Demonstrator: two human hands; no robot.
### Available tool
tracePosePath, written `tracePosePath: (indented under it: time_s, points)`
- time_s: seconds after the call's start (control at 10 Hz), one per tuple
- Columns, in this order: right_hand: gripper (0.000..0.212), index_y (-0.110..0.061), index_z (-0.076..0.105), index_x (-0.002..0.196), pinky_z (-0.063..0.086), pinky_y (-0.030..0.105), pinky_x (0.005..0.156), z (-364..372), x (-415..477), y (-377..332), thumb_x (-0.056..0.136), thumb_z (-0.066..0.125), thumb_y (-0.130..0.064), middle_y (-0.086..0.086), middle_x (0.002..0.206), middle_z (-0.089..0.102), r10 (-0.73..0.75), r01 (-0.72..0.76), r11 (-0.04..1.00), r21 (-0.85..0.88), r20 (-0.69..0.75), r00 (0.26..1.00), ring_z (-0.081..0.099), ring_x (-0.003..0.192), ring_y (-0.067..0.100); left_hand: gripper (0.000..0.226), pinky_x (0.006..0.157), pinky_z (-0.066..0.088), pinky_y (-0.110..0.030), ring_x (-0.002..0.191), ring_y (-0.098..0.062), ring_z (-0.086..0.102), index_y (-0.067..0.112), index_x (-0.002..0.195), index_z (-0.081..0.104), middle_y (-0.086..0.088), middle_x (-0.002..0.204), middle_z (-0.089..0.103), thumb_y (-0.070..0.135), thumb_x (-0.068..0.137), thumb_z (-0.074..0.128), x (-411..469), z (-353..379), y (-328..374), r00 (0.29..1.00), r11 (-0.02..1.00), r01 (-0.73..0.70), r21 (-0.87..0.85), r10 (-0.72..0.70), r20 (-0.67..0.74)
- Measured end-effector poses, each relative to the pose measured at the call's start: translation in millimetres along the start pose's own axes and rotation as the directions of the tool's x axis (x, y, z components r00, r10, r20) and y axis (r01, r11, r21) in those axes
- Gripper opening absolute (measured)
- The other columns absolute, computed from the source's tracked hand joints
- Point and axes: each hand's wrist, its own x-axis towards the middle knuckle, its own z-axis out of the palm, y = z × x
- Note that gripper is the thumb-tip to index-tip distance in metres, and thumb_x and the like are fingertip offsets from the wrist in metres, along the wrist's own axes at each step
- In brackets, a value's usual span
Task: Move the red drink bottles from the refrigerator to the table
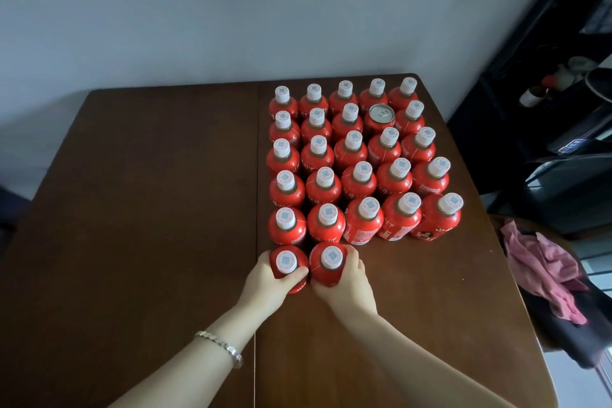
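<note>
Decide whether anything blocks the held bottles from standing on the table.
Nothing visible does. The left hand grips the left bottle, the right hand the right bottle, over bare table before the nearest row.

packed bottle block [356, 156] right, bare table [149, 209] left

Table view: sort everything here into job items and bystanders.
Job: rows of red bottles, left bottle in left hand, right bottle in right hand, table.
Lying about: silver-topped can among the rows, pink cloth, black shelf.

Left hand [267, 281] gripping left bottle [287, 262], right hand [351, 281] gripping right bottle [331, 258]
</note>
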Motion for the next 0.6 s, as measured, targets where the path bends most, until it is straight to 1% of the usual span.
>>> tracePosePath:
  time_s: [0.1,0.2,0.3,0.4,0.5,0.6]
  points:
    - [0.079,-0.023,0.033,0.131,0.048,0.034,0.084,-3.3,-1.2,-1.8,0.068,0.077,-0.040,-0.001,0.131,0.046,0.031,-0.031,0.999,-0.021,-0.012,0.999,0.058,0.112,0.023,0.062,0.090,0.053,-0.042,0.105,-0.022,0.061,0.014,0.126,0.047,0.002,0.109,0.060,0.034,0.075,0.076,-0.2,5.9,0.0,1.000,0.999,-0.006,-0.031,0.006,-0.002]
    - [0.078,-0.021,0.031,0.132,0.047,0.032,0.082,-2.3,-1.0,-6.3,0.072,0.075,-0.041,0.000,0.131,0.047,0.075,-0.075,0.993,-0.090,-0.002,0.997,0.058,0.113,0.023,0.068,0.093,0.051,-0.041,0.108,-0.022,0.057,0.013,0.134,0.038,0.000,0.114,0.057,0.033,0.079,0.073,4.7,6.1,-1.2,0.999,1.000,-0.008,-0.023,0.009,0.032]
    - [0.083,-0.013,0.021,0.140,0.048,0.037,0.091,-2.3,5.9,-10.3,0.077,0.072,-0.033,0.004,0.136,0.046,0.150,-0.141,0.973,-0.184,0.038,0.988,0.055,0.119,0.026,0.077,0.096,0.048,-0.034,0.117,-0.025,0.054,0.009,0.141,0.026,-0.007,0.131,0.053,0.037,0.083,0.068,5.7,5.3,1.3,0.999,0.998,-0.006,0.062,0.003,0.043]
    - [0.082,-0.004,0.006,0.147,0.045,0.037,0.098,-13.9,7.4,-11.0,0.086,0.059,-0.013,0.010,0.140,0.045,0.197,-0.110,0.893,-0.436,0.161,0.967,0.051,0.125,0.026,0.093,0.097,0.042,-0.037,0.124,-0.031,0.048,0.005,0.146,0.012,-0.015,0.141,0.041,0.052,0.083,0.060,-4.4,7.7,7.7,0.995,0.970,0.100,0.224,-0.093,-0.039]
    - [0.045,-0.004,0.041,0.130,0.048,0.033,0.081,-39.1,-0.7,-14.3,0.086,0.052,-0.004,0.009,0.123,0.058,0.177,0.027,0.801,-0.598,0.280,0.944,0.059,0.110,0.025,0.091,0.100,0.039,-0.038,0.129,-0.032,0.039,0.006,0.147,0.011,-0.018,0.145,0.030,0.048,0.084,0.061,-28.6,7.7,18.9,0.978,0.904,0.067,0.423,0.023,-0.205]
    - [0.016,-0.011,0.048,0.072,0.041,0.027,0.063,-73.2,-11.0,-25.5,0.086,0.053,-0.005,0.001,0.081,0.053,0.092,0.217,0.686,-0.695,0.378,0.921,0.053,0.084,0.021,0.046,0.090,0.043,-0.033,0.114,-0.028,0.046,0.010,0.126,0.047,-0.013,0.124,0.045,0.029,0.086,0.060,-50.6,7.0,35.4,0.880,0.819,-0.168,0.549,0.375,-0.292]
